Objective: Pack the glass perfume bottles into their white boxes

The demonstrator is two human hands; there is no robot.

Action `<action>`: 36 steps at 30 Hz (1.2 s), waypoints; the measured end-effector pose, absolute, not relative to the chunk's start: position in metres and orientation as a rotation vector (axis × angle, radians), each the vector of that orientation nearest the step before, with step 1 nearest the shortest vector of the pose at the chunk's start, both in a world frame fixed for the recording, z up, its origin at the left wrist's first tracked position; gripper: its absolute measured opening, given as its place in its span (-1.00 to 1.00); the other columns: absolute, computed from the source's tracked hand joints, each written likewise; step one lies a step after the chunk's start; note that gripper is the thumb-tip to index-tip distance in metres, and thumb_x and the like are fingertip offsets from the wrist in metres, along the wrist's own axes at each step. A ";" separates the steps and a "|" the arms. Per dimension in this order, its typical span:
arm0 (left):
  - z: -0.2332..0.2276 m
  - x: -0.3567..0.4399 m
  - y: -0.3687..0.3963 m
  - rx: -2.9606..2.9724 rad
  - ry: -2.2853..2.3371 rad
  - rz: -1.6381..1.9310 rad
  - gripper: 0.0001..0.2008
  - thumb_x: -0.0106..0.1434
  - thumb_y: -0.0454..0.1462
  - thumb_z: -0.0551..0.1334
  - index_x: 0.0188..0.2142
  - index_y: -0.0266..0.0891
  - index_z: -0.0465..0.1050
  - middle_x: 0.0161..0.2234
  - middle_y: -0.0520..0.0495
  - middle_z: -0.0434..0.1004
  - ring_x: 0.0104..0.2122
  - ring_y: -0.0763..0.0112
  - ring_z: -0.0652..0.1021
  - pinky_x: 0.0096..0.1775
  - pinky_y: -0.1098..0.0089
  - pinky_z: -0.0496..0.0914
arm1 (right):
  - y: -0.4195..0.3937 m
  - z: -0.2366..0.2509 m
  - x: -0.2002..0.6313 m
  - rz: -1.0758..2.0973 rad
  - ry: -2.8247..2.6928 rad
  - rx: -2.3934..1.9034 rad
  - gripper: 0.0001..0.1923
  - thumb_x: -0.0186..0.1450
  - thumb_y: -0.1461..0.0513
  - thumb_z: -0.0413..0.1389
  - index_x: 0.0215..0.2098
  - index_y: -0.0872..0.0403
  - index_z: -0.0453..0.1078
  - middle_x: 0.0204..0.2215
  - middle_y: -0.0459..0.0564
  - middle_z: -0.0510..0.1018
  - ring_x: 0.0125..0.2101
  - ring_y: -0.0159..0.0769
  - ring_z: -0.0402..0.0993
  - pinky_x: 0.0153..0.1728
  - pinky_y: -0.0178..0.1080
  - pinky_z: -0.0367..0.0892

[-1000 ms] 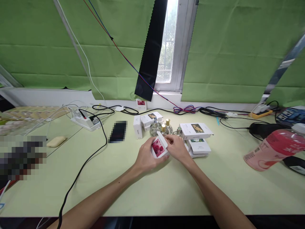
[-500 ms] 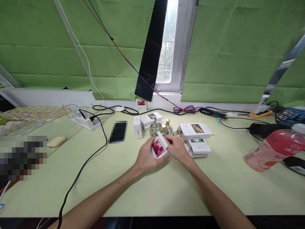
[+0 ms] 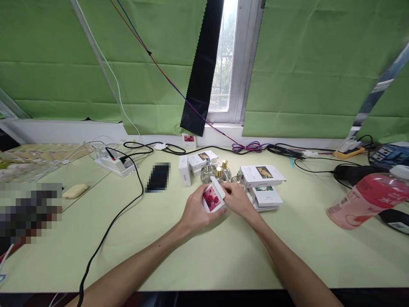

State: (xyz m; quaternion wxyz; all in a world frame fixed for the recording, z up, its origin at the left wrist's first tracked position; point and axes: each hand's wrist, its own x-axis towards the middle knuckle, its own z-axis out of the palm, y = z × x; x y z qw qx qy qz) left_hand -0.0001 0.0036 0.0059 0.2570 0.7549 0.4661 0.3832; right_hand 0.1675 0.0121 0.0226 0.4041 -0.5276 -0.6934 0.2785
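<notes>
My left hand [image 3: 194,209] is wrapped round a small white perfume box [image 3: 212,198] with a picture of red roses on it. A white flap stands up at the box's far end. My right hand [image 3: 237,198] is closed at that end, its fingertips on the box beside the flap and partly hidden. Just beyond my hands stand several glass perfume bottles [image 3: 208,169] with gold or silver caps. To the right of them lies a stack of white boxes [image 3: 267,197], the top one showing yellow flowers. More white boxes [image 3: 184,171] stand behind to the left.
A dark blurred-out slab [image 3: 158,176] lies left of the boxes. A power strip [image 3: 115,164] trails a black cable [image 3: 111,230] across the table's left side. On the right is a pink drink bottle [image 3: 361,200]. Another rose box [image 3: 189,140] sits by the wall.
Hardly anything differs. Both hands stay on the rose box in the same pose, and the whole view has shifted very slightly.
</notes>
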 end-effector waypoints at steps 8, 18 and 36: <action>0.006 -0.001 0.004 2.036 1.258 1.041 -0.36 -0.01 -0.08 0.48 0.03 -0.20 0.39 -0.11 -0.09 0.59 -0.18 0.20 0.59 -0.14 0.21 0.51 | 0.012 0.022 0.168 0.713 -1.751 -1.304 -0.69 0.23 0.19 -0.01 -0.64 0.08 0.33 -0.66 -0.19 0.21 -0.55 -0.41 0.03 -0.50 -0.31 -0.03; 0.008 0.000 0.004 2.026 1.246 1.069 -0.39 -0.02 -0.06 0.47 -0.02 -0.23 0.39 -0.15 -0.10 0.58 -0.21 0.21 0.57 -0.23 0.27 0.49 | 0.011 0.022 0.165 0.673 -1.498 -1.244 -0.63 0.32 0.05 0.08 -0.54 0.09 0.40 -0.62 -0.16 0.33 -0.55 -0.40 0.17 -0.50 -0.31 0.06; 0.001 -0.006 0.005 1.929 1.036 1.002 -0.21 0.04 -0.09 0.49 0.15 -0.15 0.13 0.06 -0.18 0.43 0.02 0.13 0.52 0.00 0.16 0.47 | -0.002 0.031 0.162 0.486 -1.264 -1.063 -0.64 0.42 0.00 0.05 -0.32 0.08 0.45 -0.44 -0.05 0.49 -0.42 -0.32 0.39 -0.38 -0.29 0.30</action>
